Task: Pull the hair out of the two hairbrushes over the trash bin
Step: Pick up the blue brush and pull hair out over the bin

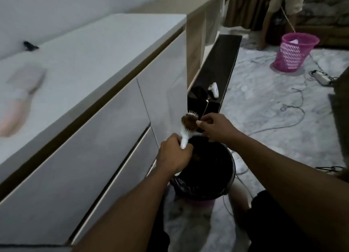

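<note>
Hairbrush [186, 131], white, sits in my left hand [174, 154], fingers wrapped tight around its handle, head tilted toward one o'clock above the black-lined trash bin [211, 178]. My right hand [214, 126], at two o'clock from the left, pinches the brown hair [189, 122] matted on the bristles.

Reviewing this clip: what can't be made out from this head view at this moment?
- Second hairbrush: a blurred pinkish object lies on the white cabinet; motion blur hides what it is.
- Trash bin contents: too dark, and the left hand covers part.
- Right hand fingertips at the white hairbrush: too small to tell whether they pinch the hair.
</note>
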{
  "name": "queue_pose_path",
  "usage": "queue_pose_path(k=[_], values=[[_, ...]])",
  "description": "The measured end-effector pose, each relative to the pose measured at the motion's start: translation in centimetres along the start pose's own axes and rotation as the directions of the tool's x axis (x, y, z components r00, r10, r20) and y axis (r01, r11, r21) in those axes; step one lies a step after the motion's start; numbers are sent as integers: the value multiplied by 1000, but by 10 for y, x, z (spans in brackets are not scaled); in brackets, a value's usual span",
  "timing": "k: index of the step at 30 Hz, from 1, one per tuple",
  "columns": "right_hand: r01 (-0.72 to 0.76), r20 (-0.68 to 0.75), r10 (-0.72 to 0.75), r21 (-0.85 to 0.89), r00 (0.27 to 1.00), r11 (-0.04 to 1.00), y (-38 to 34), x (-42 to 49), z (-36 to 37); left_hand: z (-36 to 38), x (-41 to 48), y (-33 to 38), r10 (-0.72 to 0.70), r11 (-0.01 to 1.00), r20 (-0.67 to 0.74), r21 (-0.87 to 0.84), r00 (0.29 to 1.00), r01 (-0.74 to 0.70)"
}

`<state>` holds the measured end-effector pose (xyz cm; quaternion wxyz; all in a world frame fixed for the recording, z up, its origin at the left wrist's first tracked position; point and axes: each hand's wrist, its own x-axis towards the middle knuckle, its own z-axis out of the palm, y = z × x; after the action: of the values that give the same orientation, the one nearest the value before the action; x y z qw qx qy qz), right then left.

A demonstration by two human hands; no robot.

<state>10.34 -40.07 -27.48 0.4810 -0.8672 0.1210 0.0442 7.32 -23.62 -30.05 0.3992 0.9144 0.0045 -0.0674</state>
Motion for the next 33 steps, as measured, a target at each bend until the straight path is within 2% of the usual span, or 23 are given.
queue_pose_path(k=[4,8,11,16,19,25,30,33], values=[[-196,115,178,167,977,966,66,27,38,46,27,-46,-94,994,60,-46,994,97],[-432,223,375,341,900,835,131,51,77,94,50,-90,-194,974,165,-81,967,209],[-518,262,447,416,855,747,166,69,98,126,65,-121,-226,965,238,-76,945,250],[-558,290,477,415,829,718,213,87,118,164,81,-155,-236,945,399,-118,886,304],[-577,241,526,402,816,711,227,101,123,179,96,-159,-193,950,468,-130,862,284],[-563,192,535,408,823,719,231,126,132,188,116,-164,-164,959,464,-130,871,251],[-515,134,504,366,853,775,234,126,123,189,118,-153,-218,907,513,-208,830,366],[-527,167,509,434,844,731,234,125,117,192,116,-149,-195,931,473,-188,859,314]])
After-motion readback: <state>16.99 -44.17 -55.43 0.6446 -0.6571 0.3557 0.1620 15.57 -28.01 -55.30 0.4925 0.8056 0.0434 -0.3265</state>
